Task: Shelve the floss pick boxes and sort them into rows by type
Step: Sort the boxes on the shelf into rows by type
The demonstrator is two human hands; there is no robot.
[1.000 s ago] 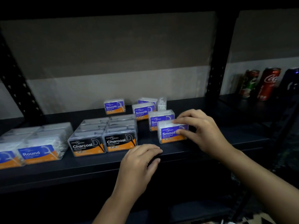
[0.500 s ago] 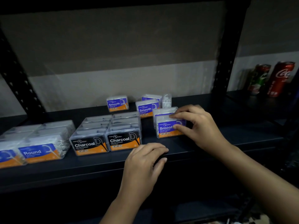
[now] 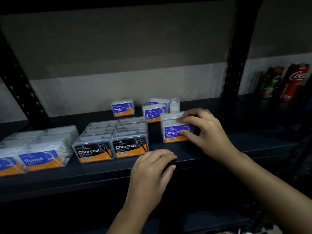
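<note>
Right hand grip pinches front Smooth box, right of Charcoal row; left hand relaxed on shelf edge; advise sliding box flush behind, label forward.

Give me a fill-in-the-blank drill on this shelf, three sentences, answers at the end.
1. The right hand grips a box labelled ____.
2. The two black-labelled boxes at the front read ____.
3. The left hand rests on the front edge of the ____.

Answers: Smooth; Charcoal; shelf
</note>
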